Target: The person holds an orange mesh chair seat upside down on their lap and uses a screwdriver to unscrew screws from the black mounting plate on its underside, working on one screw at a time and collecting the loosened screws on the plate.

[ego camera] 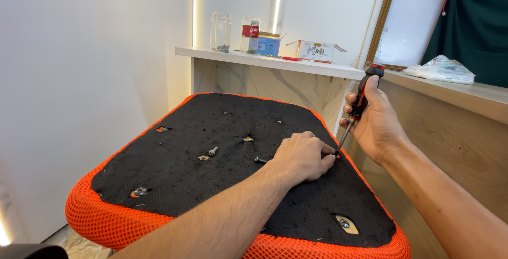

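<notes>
Forearms reach over an upturned orange seat cushion (106, 222).
Right hand (378, 121) grasps a screwdriver (360, 103) at the cushion's far-right edge; left hand (302, 156), fingers curled, steadies its tip.

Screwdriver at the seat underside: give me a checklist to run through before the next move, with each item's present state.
1. Right hand wrapped around the screwdriver handle: ok.
2. Screwdriver tip down at the black fabric of the seat beside the left fingers: ok.
3. Tip seated in a screw head: cannot tell, the left hand covers the spot.
4. Left hand resting on the seat, steadying at the tip: ok.
5. Loose bolt lies on the fabric, apart from both hands: ok.
6. Seat lies upside down with its orange mesh edge around it: ok.
</notes>
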